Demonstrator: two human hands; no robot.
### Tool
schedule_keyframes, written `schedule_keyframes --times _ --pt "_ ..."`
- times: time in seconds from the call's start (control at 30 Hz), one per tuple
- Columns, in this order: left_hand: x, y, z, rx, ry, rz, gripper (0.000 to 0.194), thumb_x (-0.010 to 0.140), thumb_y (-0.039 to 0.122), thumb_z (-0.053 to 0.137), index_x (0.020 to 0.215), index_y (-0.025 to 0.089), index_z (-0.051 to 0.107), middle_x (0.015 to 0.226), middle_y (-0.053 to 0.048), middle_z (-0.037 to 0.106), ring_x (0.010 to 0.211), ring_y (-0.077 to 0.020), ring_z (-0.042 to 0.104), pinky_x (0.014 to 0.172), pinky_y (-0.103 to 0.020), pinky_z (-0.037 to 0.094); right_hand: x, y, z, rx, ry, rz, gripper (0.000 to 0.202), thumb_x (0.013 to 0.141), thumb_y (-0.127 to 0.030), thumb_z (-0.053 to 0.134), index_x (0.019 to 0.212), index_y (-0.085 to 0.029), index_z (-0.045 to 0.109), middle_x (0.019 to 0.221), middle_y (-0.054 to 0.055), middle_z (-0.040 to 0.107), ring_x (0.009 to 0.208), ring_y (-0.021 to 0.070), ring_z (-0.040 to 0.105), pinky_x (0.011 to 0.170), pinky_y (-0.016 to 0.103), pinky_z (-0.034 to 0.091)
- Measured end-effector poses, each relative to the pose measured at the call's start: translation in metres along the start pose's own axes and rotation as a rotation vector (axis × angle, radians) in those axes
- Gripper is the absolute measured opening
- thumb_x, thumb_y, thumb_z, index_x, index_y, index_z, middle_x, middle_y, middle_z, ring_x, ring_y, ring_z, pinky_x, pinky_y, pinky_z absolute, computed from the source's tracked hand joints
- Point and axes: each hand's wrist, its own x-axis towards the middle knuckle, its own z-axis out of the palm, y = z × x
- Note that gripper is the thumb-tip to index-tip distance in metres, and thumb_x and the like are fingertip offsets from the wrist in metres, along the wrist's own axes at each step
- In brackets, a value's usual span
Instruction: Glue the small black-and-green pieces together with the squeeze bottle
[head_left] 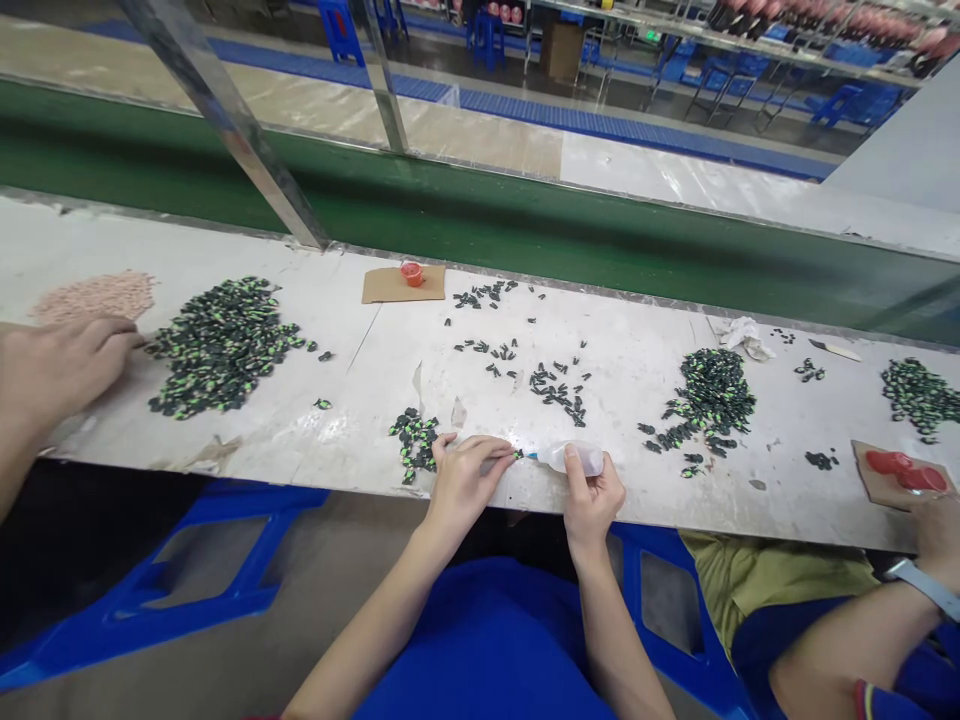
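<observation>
My left hand (472,475) is closed, pinching a small black-and-green piece (518,454) between thumb and fingertips just above the table's front edge. In my right hand (592,500) lies a translucent squeeze bottle (574,458), held on its side. Its blue tip points left and meets or nearly meets the pinched piece; I cannot tell which. Beside my left hand is a small pile of black-and-green pieces (414,440). Beyond my hands, loose small black parts (556,392) are scattered over the white table (637,340).
Larger black-and-green piles lie left (225,345) and right (712,390). A red cup (411,273) stands on cardboard (382,287) at the back. Co-workers' hands are at far left (64,365) and far right (941,535). A metal post (247,150) rises behind the table. Blue stools (225,580) flank me.
</observation>
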Motion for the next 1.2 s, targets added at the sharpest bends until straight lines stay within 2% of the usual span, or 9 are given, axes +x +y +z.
schedule_keyframes --times 0.13,0.23,0.4,0.57,0.73,0.83,0.93,1.1,1.2 --pt "-0.001 -0.003 0.001 -0.016 -0.008 -0.007 0.007 0.084 0.028 0.064 0.082 0.025 0.069 0.087 -0.001 0.077 0.085 -0.0215 0.070 0.100 -0.046 0.025 0.008 0.007 -0.003 0.233 0.095 0.074 0.035 0.079 -0.052 0.060 0.073 -0.018 0.054 0.061 0.000 0.060 0.054 0.0152 0.055 0.053 0.028 0.045" --pt "-0.001 -0.003 0.001 -0.021 -0.022 -0.003 0.006 0.084 0.027 0.064 0.083 0.026 0.069 0.087 -0.001 0.077 0.084 -0.0216 0.070 0.101 -0.047 0.025 0.017 0.009 -0.006 0.318 0.042 0.044 0.031 0.078 -0.048 0.063 0.083 -0.020 0.051 0.070 0.001 0.064 0.065 0.0186 0.064 0.064 0.033 0.052" --pt "-0.002 -0.003 -0.001 0.054 -0.025 0.030 0.010 0.084 0.029 0.064 0.093 0.027 0.069 0.099 -0.002 0.076 0.096 -0.0236 0.067 0.098 -0.046 0.029 0.021 0.003 0.003 0.248 -0.197 -0.086 0.041 0.065 -0.038 0.078 0.089 -0.023 0.049 0.102 0.011 0.072 0.102 0.0266 0.067 0.087 0.042 0.053" --pt "-0.005 -0.005 0.005 0.139 0.001 0.089 0.014 0.086 0.027 0.063 0.098 0.026 0.069 0.115 -0.007 0.069 0.109 -0.0259 0.061 0.094 -0.044 0.034 0.018 0.005 0.014 0.068 -0.335 -0.098 0.058 0.067 -0.042 0.077 0.118 -0.022 0.056 0.110 0.011 0.072 0.103 0.0277 0.068 0.092 0.045 0.053" --pt "-0.006 -0.005 0.007 0.151 0.001 0.111 0.011 0.087 0.023 0.060 0.088 0.027 0.070 0.113 -0.006 0.069 0.109 -0.0265 0.059 0.091 -0.044 0.036 0.026 0.010 -0.009 -0.052 -0.340 -0.289 0.069 0.070 -0.049 0.074 0.129 -0.020 0.054 0.121 0.013 0.066 0.106 0.0273 0.064 0.087 0.042 0.053" --pt "-0.007 -0.005 0.004 0.097 0.005 0.122 0.012 0.088 0.024 0.058 0.088 0.027 0.069 0.108 -0.005 0.071 0.105 -0.0261 0.060 0.088 -0.042 0.038 0.038 0.008 -0.023 -0.187 -0.200 -0.271 0.049 0.081 -0.050 0.062 0.119 -0.020 0.063 0.118 0.013 0.065 0.109 0.0275 0.058 0.088 0.043 0.049" --pt "-0.009 -0.004 0.001 -0.003 -0.010 0.138 0.014 0.090 0.026 0.055 0.091 0.025 0.068 0.097 -0.003 0.073 0.097 -0.0237 0.063 0.086 -0.039 0.039 0.050 0.005 -0.023 -0.359 -0.102 -0.147 0.033 0.082 -0.046 0.062 0.097 -0.018 0.072 0.100 0.012 0.069 0.103 0.0289 0.056 0.090 0.044 0.045" --pt "-0.013 -0.001 -0.004 -0.088 0.001 0.109 0.017 0.091 0.029 0.052 0.091 0.025 0.068 0.090 -0.002 0.074 0.090 -0.0221 0.066 0.087 -0.039 0.039 0.055 0.004 -0.010 -0.476 -0.121 -0.172 0.017 0.079 -0.036 0.066 0.071 -0.021 0.071 0.084 0.009 0.068 0.091 0.0279 0.055 0.083 0.041 0.043" --pt "-0.014 0.002 -0.008 -0.147 0.007 0.092 0.015 0.090 0.030 0.054 0.088 0.025 0.068 0.089 -0.001 0.075 0.088 -0.0217 0.067 0.086 -0.039 0.041 0.055 0.005 -0.013 -0.433 -0.162 -0.160 0.014 0.078 -0.032 0.065 0.071 -0.021 0.068 0.078 0.008 0.067 0.082 0.0259 0.058 0.076 0.039 0.046"
